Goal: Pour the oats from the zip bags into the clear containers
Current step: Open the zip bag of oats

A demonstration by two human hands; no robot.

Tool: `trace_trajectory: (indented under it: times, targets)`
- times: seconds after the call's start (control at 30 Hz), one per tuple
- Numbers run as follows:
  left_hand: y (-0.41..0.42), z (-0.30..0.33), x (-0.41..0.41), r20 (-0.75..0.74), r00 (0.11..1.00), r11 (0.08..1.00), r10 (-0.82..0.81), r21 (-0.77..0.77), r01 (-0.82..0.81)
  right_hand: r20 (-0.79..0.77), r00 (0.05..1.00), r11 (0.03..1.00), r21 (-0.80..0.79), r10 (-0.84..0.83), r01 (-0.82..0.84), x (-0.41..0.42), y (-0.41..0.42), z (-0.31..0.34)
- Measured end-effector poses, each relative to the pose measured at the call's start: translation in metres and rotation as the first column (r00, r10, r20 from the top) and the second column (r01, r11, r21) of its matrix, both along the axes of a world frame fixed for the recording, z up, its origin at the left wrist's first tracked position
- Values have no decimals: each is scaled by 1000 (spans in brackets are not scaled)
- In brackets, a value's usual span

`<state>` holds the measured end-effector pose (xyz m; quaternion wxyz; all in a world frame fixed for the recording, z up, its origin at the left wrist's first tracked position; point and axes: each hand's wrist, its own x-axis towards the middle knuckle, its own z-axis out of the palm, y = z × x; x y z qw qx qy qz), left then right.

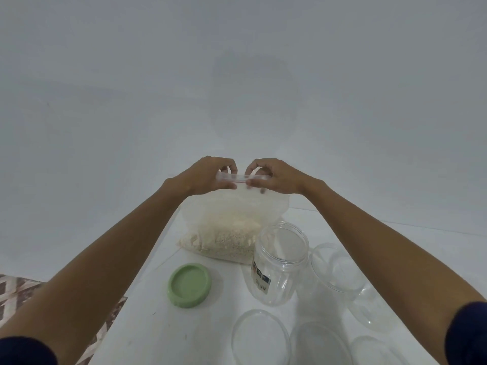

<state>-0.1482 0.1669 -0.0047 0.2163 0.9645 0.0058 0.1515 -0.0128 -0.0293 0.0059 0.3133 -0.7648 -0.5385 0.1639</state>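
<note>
A clear zip bag (232, 222) holding pale oats stands upright at the back of the white table (147, 325). My left hand (208, 175) pinches the left end of the bag's zip strip, and my right hand (271, 176) pinches the right end, thumbs toward me. The strip has a red line along it. Just right of the bag stands an open clear jar (279, 264) with a label on its side and nothing inside. A second clear container (337, 270) sits to its right.
A green lid (190, 288) lies flat on the table, left of the jar. Several clear lids or containers (261, 338) crowd the near right part of the table. A patterned floor (15, 293) shows past the left edge. A plain wall stands behind.
</note>
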Motion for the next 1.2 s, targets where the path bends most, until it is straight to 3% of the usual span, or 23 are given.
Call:
trace_trajectory:
  times: [0.4,0.53,0.6,0.7,0.8,0.87,0.93,0.97,1.03,1.1,1.2]
  targets:
    - [-2,-4,-4,226,973,998,50,33,-59,-49,998,997,60,-48,51,-5,21,10]
    - [-5,-4,-5,255,964,997,82,-19,-80,-193,977,996,14,-89,93,-1,24,13]
    - [-8,-4,-5,263,960,996,90,-12,-90,-183,977,994,-58,-107,97,2,26,15]
    - [-11,-1,-5,297,949,993,105,18,-115,-153,984,992,-96,-93,79,3,28,20]
    - [-15,5,-8,357,929,975,99,150,-162,-139,989,995,-95,-56,43,0,27,24]
    - [-20,15,-13,270,961,954,59,269,-134,-25,990,987,-76,-142,140,0,31,22]
    - [-25,31,-21,-20,1000,950,-2,313,8,233,889,915,0,-393,404,2,34,16]
    - [-28,40,-26,-181,983,956,-17,284,69,304,820,866,33,-485,500,1,35,13]
    - [-33,55,-35,-403,914,976,-49,177,130,331,777,832,47,-535,553,0,39,8]
    - [-34,63,-40,-484,871,985,-81,96,145,326,785,838,44,-526,544,-5,41,10]
    - [-35,62,-41,-440,893,992,-92,37,121,311,815,865,47,-489,500,-9,40,16]
